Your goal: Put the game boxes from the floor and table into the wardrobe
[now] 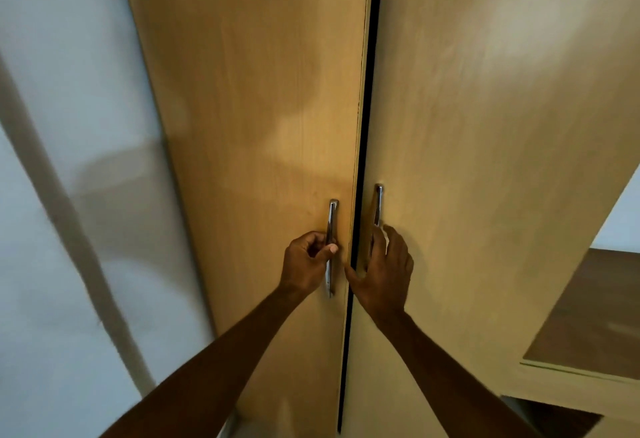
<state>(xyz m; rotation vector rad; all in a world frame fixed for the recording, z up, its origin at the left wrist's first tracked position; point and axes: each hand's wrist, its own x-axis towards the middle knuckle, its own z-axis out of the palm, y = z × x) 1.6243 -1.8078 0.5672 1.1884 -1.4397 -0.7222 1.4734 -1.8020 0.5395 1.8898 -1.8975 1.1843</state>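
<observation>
Both forearms reach up at the wardrobe [242,91], whose two doors are nearly shut with a dark gap between them. Left of that gap, the left hand [306,263] is curled around the left handle [330,247]. Right of it, the right hand [384,273] has its fingers hooked behind the right handle [378,205], thumb at the door's edge. No game boxes in view. Risk: that thumb could get nipped in the gap.

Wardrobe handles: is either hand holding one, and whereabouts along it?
The left hand grips the left door's chrome bar handle around its middle. The right hand lies on the right chrome handle's lower part; its grip cannot be told.
</observation>
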